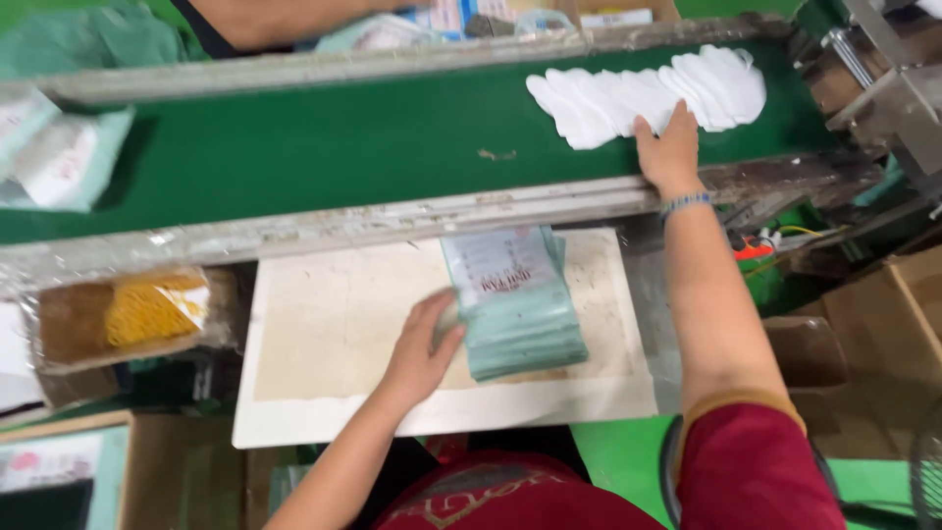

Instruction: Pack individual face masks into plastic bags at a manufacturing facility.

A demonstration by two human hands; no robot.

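My left hand (420, 349) rests against the left side of a stack of pale green flat packets (515, 306) lying on a white work board (324, 412). My right hand (669, 147) reaches out over the green conveyor belt (324, 147), its fingers pressing on the near edge of a fanned row of white flat pieces (648, 93). A blue band circles my right wrist.
Another person's arm (275, 18) shows at the top beyond the belt. A box of yellow rubber bands (152, 309) sits left of the board. Green packets (54, 157) lie at the far left. Metal machine parts (883, 88) and cardboard boxes (883, 324) stand at right.
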